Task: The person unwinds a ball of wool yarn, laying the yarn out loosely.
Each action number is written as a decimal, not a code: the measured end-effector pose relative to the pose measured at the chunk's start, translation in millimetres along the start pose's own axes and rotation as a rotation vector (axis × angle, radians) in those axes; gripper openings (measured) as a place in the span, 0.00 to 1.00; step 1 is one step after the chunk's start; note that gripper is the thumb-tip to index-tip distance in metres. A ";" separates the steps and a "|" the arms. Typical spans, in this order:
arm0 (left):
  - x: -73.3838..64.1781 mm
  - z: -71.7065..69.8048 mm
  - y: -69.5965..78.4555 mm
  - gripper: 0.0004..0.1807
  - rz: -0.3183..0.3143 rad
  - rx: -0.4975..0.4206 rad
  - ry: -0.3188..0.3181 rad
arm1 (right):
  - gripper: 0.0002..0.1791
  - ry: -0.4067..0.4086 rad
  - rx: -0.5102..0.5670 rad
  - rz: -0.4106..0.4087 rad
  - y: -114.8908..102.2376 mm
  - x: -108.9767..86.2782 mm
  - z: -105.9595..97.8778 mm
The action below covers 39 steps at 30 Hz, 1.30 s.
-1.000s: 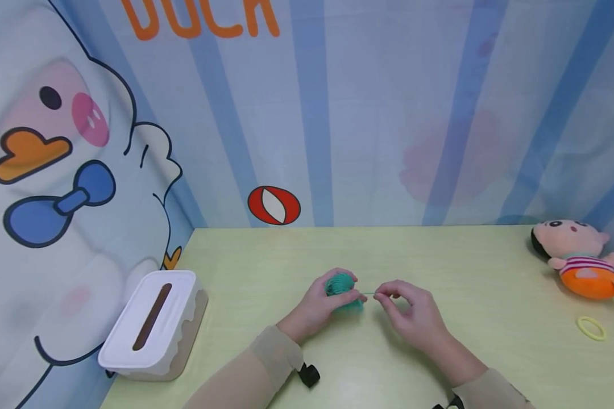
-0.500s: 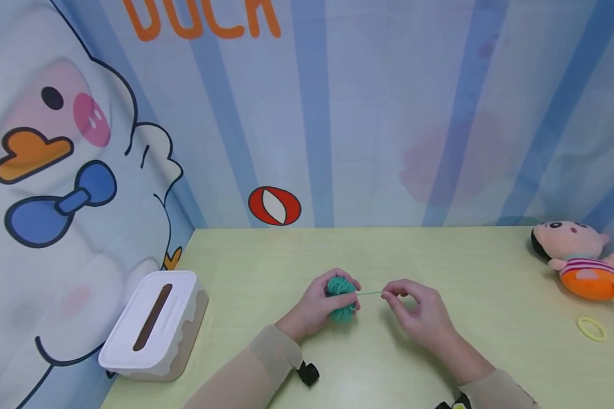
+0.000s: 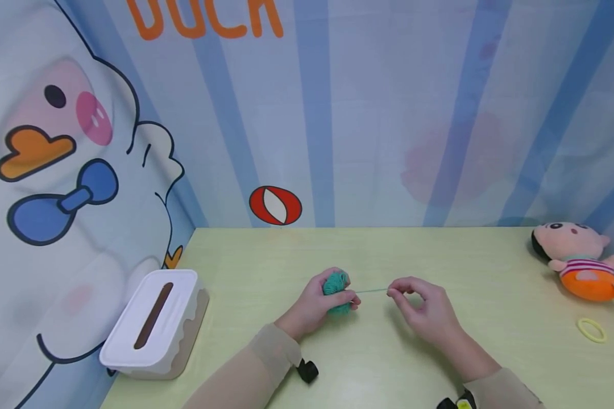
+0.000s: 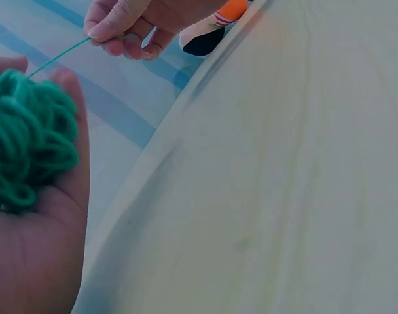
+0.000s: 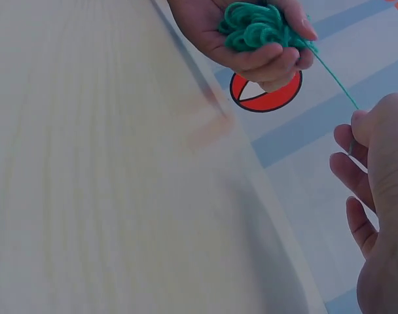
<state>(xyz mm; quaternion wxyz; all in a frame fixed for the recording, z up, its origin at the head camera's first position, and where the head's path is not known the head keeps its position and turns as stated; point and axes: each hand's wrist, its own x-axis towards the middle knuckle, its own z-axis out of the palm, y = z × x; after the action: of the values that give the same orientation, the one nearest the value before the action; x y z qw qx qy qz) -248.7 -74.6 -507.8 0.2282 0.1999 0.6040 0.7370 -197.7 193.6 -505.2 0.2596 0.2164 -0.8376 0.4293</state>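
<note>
A bundle of green yarn lies in my left hand, gripped between the thumb and the curled fingers. Its loose loops show up close in the left wrist view, where the yarn bundle fills the palm. From the bundle a single strand runs taut to the right. My right hand pinches that strand between thumb and forefinger. In the right wrist view the strand slants from the bundle down to the right fingertips, and a short end shows below the pinch.
On the left of the table stands a white-lidded box with a brown slot. A plush doll in orange lies at the far right, with a yellow ring in front of it. A printed cloth backdrop rises behind.
My right hand has moved to the right, away from the left one, and the strand between them has grown longer. The yarn bundle has turned slightly in my left hand.
</note>
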 end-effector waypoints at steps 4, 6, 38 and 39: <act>0.2 -2.2 0.2 0.14 0.011 0.010 0.029 | 0.09 0.016 -0.031 0.052 1.4 0.8 -4.4; 0.5 -3.3 0.3 0.18 0.013 0.002 0.033 | 0.09 0.024 -0.041 0.076 2.9 1.0 -6.6; 1.1 -8.3 1.0 0.26 0.043 -0.018 0.043 | 0.09 0.077 -0.152 0.121 27.4 -8.5 -34.8; 0.9 -8.5 1.3 0.29 0.040 -0.020 0.038 | 0.09 0.079 -0.155 0.118 28.1 -8.9 -36.2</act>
<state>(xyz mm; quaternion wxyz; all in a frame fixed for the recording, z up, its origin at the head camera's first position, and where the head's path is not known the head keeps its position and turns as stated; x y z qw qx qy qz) -254.3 -81.1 -508.1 0.2040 0.1955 0.5970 0.7509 -198.3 240.1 -509.8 0.2827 0.1288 -0.8687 0.3858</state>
